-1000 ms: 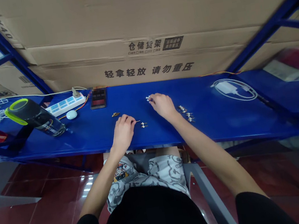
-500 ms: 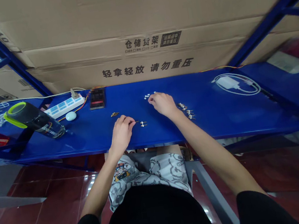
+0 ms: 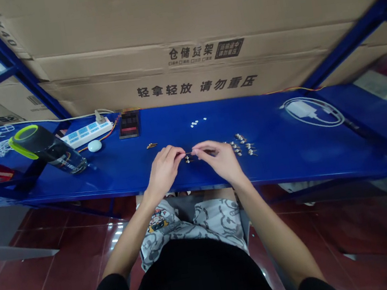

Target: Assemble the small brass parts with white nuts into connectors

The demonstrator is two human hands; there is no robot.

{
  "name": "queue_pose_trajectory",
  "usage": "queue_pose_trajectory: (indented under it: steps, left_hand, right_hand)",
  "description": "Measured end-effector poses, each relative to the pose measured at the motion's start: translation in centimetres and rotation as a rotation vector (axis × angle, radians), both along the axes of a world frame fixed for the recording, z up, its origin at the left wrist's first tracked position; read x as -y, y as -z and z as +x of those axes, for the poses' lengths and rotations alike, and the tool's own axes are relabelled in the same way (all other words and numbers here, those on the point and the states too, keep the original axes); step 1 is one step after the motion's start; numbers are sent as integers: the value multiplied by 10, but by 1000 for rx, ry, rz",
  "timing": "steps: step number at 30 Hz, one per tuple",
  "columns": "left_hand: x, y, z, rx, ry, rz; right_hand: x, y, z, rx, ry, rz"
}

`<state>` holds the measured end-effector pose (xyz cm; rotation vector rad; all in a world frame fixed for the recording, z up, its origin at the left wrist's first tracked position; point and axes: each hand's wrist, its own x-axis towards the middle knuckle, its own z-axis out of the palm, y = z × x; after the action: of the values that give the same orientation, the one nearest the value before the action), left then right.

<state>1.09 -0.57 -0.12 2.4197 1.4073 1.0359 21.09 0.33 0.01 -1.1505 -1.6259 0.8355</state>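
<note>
My left hand [image 3: 164, 170] is closed in a pinch on a thin brass-coloured pin [image 3: 188, 153] above the blue shelf. The pin's free end points right and meets the fingertips of my right hand [image 3: 222, 161]. Those right fingers are pinched too, and whatever sits between them is hidden. Just below the fingertips lie small pins with white pieces on them [image 3: 187, 160]. More such pins with white pieces [image 3: 251, 149] lie right of my right hand. Loose white pieces [image 3: 194, 123] rest farther back. A little pile of bare pins [image 3: 152, 145] lies behind my left hand.
On the left of the blue shelf [image 3: 168, 119] are a dark bottle [image 3: 58, 153] with a green loop, a white power strip [image 3: 88, 132], a white oval object [image 3: 94, 145] and a dark box [image 3: 128, 124]. A white charger [image 3: 300, 108] with coiled cable lies right. Cardboard [image 3: 188, 15] stands behind.
My right hand has come back from the loose white pieces toward my body and now meets my left hand at the pin. The left hand keeps its pinch. The view has shifted slightly.
</note>
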Motion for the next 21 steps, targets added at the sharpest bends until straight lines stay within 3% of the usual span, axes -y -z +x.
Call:
queue_pose_trajectory:
  steps: [6, 21]
  left_hand:
    - [2, 0, 2, -61, -14, 77]
    - [3, 2, 3, -159, 76, 130]
  right_hand:
    - [7, 10, -9, -213, -28, -96]
    - [4, 16, -8, -212, -8, -78]
